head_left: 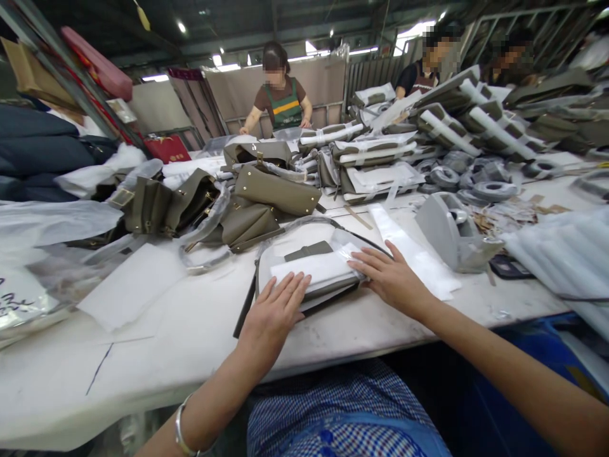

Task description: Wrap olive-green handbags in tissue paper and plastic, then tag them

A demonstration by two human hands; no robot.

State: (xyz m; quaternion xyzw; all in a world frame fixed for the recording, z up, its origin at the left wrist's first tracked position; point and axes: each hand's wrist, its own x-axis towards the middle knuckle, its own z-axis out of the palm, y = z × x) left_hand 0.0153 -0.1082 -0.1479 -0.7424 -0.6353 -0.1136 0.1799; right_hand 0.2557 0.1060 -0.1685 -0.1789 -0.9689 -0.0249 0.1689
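An olive-grey handbag (pixel 309 250) lies flat on the white table, partly covered by white foam wrap (pixel 311 268). My left hand (pixel 278 308) rests on the front left of the wrap, fingers extended and holding nothing. On the bag's right side lies my right hand (pixel 392 277), its fingers spread over the edge of the wrap and some clear film. A dark strap loops behind the bag and comes down at its left. The undersides of both hands are hidden.
Behind the bag are olive handbags (pixel 276 189) and stacked wrapped bags (pixel 375 152). A grey tape dispenser (pixel 447 231) stands right, near foam sheets (pixel 566 247). White paper (pixel 133 285) lies left on the table (pixel 190 343). A person (pixel 285 101) stands across it.
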